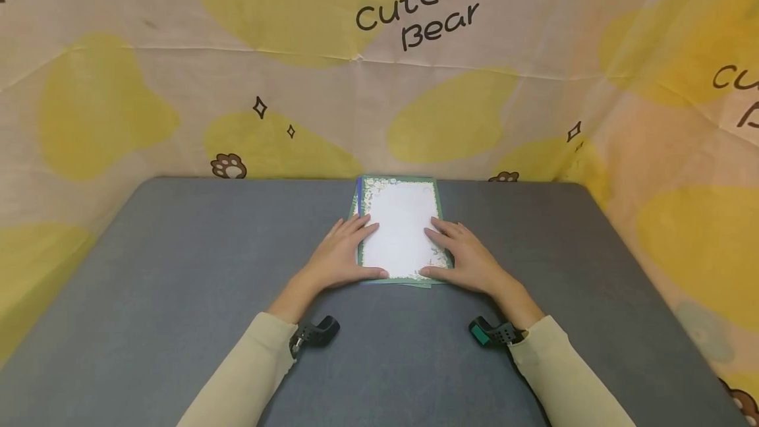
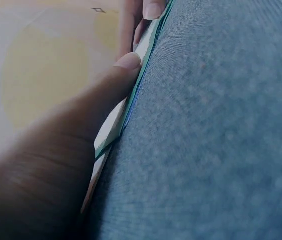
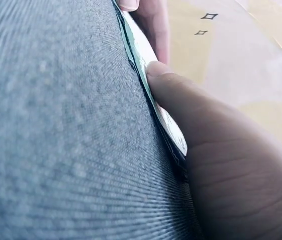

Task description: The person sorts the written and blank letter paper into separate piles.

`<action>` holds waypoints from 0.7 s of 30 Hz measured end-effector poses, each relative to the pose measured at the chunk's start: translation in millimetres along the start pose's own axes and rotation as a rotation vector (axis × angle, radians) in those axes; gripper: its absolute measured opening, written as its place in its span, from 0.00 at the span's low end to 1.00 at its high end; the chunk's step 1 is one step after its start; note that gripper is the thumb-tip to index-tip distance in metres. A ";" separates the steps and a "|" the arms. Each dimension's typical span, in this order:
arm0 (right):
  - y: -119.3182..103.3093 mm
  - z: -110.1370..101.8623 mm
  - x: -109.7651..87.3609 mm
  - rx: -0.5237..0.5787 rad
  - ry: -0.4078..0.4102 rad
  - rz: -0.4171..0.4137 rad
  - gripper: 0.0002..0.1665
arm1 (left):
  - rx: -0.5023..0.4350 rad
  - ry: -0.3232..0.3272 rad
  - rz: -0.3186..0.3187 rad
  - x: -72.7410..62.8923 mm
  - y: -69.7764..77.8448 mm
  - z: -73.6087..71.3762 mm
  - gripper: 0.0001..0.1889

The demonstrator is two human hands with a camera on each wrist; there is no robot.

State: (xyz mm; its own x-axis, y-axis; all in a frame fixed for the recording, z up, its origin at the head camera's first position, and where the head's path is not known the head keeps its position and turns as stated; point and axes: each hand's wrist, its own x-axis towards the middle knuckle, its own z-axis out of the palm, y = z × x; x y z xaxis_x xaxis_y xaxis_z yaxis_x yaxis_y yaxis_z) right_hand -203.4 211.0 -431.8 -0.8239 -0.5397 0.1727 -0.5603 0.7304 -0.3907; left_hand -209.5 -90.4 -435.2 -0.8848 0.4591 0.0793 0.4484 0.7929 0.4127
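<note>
A small stack of paper sheets lies flat on the grey tabletop, its top sheet [image 1: 400, 229] white with a leafy, flowered green border. Green and blue edges of lower sheets stick out slightly at the left and bottom. My left hand [image 1: 339, 252] rests on the stack's left side, fingers spread and thumb at the lower edge. Mirroring it, my right hand [image 1: 468, 257] touches the right side. Each wrist view shows that hand's thumb lying on the near edge, the left thumb [image 2: 115, 77] and the right thumb [image 3: 173, 87]. The sheets' layers look slightly uneven.
The grey table [image 1: 207, 269] extends on both sides of the stack. Behind it hangs a pale cloth [image 1: 332, 111] with yellow patches and printed lettering, which also runs along the sides. A dark band with a device [image 1: 317, 333] sits on each wrist.
</note>
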 end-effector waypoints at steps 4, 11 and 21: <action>-1.8 -1.3 0.3 -0.008 -0.018 0.025 0.51 | -0.008 0.003 -0.002 0.7 -0.8 0.8 0.54; -2.1 -1.1 0.5 0.011 -0.005 0.046 0.51 | -0.006 0.006 0.003 0.3 -1.2 1.0 0.54; 3.5 0.0 -0.5 -0.080 -0.035 0.006 0.61 | -0.015 -0.002 -0.022 -1.0 0.7 1.7 0.52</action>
State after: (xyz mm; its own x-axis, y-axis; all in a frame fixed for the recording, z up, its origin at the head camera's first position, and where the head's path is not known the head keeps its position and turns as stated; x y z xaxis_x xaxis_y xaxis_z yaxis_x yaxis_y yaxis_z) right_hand -205.0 213.8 -433.3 -0.8246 -0.5486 0.1382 -0.5616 0.7641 -0.3175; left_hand -208.1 -89.6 -436.5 -0.8942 0.4424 0.0687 0.4269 0.7964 0.4283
